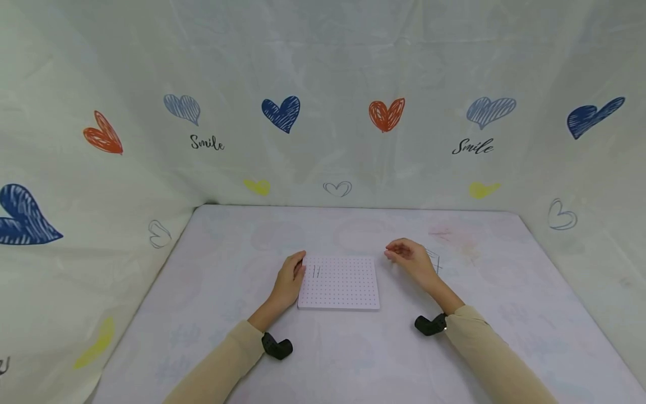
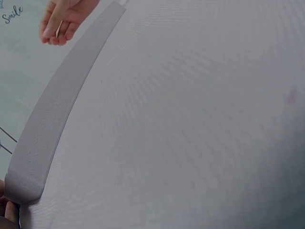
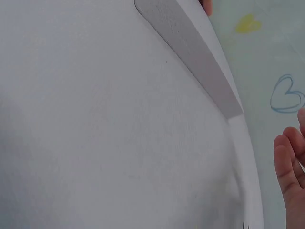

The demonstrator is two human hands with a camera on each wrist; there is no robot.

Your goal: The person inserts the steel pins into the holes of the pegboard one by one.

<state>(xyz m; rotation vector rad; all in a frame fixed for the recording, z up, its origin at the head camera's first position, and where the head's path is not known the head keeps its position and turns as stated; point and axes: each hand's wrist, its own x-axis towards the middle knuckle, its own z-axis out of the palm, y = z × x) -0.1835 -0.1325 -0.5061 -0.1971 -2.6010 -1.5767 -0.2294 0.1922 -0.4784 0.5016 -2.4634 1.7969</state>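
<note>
A white pegboard (image 1: 343, 289) with rows of small holes lies flat on the table. Two thin dark sticks (image 1: 316, 271) stand in its upper left part. My left hand (image 1: 289, 280) grips the board's left edge; its fingers also show at the board's corner in the left wrist view. To the right of the board, apart from it, is my right hand (image 1: 411, 261), with thumb and fingertips together. A thin sliver, apparently a stick (image 2: 58, 31), shows between them in the left wrist view. Several more dark sticks (image 1: 435, 259) lie beside this hand, partly hidden by it.
The white table (image 1: 212, 314) reaches to a pale curtain (image 1: 333, 62) printed with hearts and words, at the back and both sides. A black camera mount is on each wrist. A faint reddish smudge (image 1: 449, 235) marks the tabletop at the back right.
</note>
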